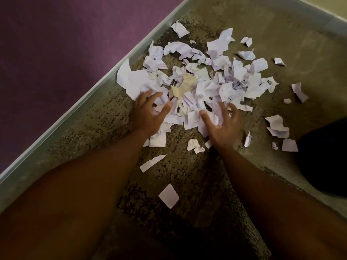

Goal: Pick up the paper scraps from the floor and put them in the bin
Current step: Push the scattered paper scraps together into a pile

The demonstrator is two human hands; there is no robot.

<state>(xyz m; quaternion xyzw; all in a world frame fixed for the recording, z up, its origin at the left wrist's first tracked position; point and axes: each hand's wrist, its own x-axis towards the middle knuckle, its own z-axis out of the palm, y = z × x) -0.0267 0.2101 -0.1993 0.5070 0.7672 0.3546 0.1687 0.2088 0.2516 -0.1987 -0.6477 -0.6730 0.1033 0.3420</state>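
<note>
Head view shows my left hand and right hand, fingers spread wide on the paper scraps; I should sweep inward, then scoop.

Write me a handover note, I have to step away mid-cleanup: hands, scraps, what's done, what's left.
Left hand: open, fingers spread on the near left edge of the paper pile.
Right hand: open, fingers loosely curved over the pile's near right edge, nothing gripped.
Scraps: main pile on the floor by the wall; a loose square scrap and a strip lie nearer.
Bin: not in view.
Done: nothing evident.
Left: gather everything, bin it.
</note>
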